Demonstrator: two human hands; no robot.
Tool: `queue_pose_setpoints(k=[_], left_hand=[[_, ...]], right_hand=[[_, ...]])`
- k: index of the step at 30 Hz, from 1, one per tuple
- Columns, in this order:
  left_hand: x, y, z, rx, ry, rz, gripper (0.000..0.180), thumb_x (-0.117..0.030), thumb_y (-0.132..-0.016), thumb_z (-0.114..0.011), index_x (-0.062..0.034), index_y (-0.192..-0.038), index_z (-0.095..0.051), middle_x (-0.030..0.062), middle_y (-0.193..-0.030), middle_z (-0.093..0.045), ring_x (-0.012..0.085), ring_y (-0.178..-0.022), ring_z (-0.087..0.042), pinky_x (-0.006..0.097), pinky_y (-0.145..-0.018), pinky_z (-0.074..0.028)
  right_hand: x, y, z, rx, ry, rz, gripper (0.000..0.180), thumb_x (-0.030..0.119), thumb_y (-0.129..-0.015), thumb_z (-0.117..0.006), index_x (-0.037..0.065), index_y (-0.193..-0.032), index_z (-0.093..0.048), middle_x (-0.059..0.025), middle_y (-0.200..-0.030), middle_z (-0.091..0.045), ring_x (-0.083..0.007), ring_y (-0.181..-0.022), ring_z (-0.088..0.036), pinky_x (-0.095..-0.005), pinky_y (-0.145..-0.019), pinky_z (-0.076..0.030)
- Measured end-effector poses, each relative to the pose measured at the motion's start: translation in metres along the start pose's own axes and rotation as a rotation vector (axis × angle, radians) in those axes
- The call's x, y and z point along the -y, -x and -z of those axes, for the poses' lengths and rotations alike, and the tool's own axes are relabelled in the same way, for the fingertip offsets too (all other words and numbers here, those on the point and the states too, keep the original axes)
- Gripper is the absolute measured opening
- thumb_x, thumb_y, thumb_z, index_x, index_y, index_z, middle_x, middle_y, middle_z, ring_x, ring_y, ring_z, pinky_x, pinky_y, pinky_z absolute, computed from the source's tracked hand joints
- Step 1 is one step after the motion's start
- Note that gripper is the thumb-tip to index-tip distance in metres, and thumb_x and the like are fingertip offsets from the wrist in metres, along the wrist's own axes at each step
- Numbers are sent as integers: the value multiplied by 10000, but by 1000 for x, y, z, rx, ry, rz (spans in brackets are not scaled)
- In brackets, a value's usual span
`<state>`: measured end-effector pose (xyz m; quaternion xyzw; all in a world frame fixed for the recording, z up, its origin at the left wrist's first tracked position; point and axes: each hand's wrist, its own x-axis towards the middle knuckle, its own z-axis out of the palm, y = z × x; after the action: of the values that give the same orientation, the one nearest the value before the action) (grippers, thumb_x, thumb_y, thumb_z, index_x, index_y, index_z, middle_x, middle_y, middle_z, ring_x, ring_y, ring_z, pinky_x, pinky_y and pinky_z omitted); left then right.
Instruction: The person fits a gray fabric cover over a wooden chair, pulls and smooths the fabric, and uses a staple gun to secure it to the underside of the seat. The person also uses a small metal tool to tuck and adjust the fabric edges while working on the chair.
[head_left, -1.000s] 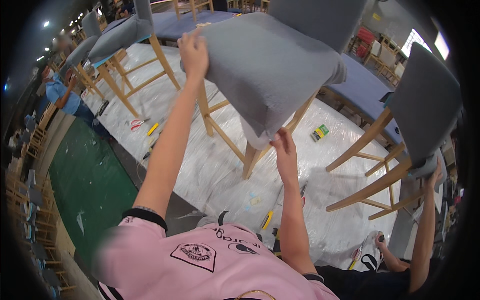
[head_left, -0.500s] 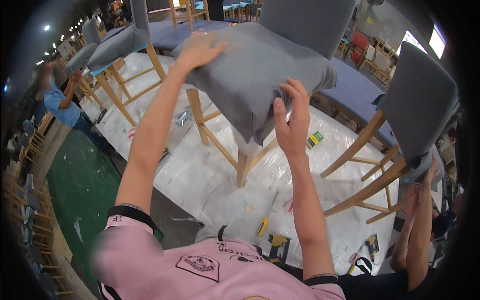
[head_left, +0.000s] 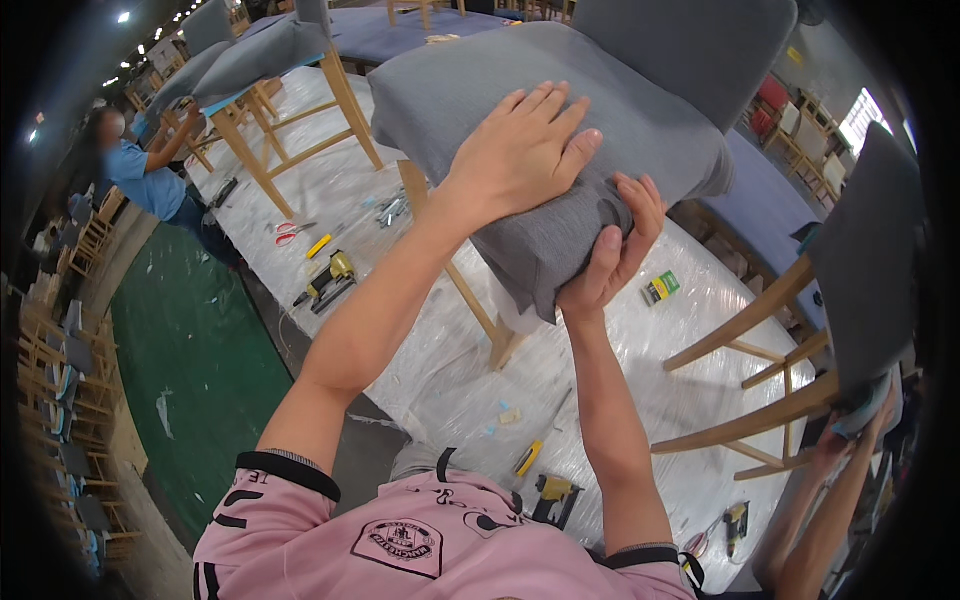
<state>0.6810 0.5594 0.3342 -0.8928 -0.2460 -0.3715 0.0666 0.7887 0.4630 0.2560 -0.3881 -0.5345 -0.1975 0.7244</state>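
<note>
A chair with a wooden leg [head_left: 465,295] and grey backrest [head_left: 690,50] stands in front of me. Loose grey fabric, a seat cover [head_left: 480,75], drapes over its seat, and its front corner hangs down in folds. My left hand [head_left: 525,150] lies flat on the fabric near the front, fingers stretched out. Just to its right, my right hand [head_left: 615,250] grips the cover at the front edge, thumb low and fingers bent over the cloth. What lies under the fabric there is hidden.
Plastic film covers the worktable [head_left: 420,350]. On it lie staple guns [head_left: 555,498] [head_left: 335,278], a yellow cutter [head_left: 527,458], red-handled scissors [head_left: 290,233] and a green-yellow box [head_left: 660,288]. A co-worker's arms [head_left: 840,480] reach to a chair [head_left: 865,260] at right; a person in blue [head_left: 145,180] stands left.
My left hand has moved right and nearer, from the seat's far left side to its front. My right hand has closed on the cover's edge. The view has shifted slightly.
</note>
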Motion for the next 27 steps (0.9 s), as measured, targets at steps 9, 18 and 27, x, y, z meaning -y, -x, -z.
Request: queue_pose_setpoints(k=[9,18,27], left_hand=[[-39,9,20,141,64,-106,592,-415,-982,-522,-7,-1411,-533,230,-1501,-471,345,-1417,-423,449,-1201,-287],[-80,20,34,189,-40,-243,680,-298,-864,-710,3,-1426,-475,254,-1496,-447,357,-1423,-411,428,-1203,-307],[16,45,67,-259,556,-238,159,-154,-897,-671,-97,-1009,-769,117,-1083,-744,388,-1136,-648,493,-1051,-447]], right_hand=[[0,-19,11,-1,-275,-283,428,249,-1027,-427,-4,-1369,-471,-152,-1330,-552,-252,-1311,-465,-401,-1170,-268],[94,-241,37,323,95,355,436,352,-1026,-491,23,-1295,-593,-135,-1342,-585,-253,-1302,-496,-401,-1138,-324],[-36,-105,21,705,587,-44,417,383,-980,-518,122,-1257,-690,-116,-1384,-614,-306,-1329,-523,-481,-1168,-289]])
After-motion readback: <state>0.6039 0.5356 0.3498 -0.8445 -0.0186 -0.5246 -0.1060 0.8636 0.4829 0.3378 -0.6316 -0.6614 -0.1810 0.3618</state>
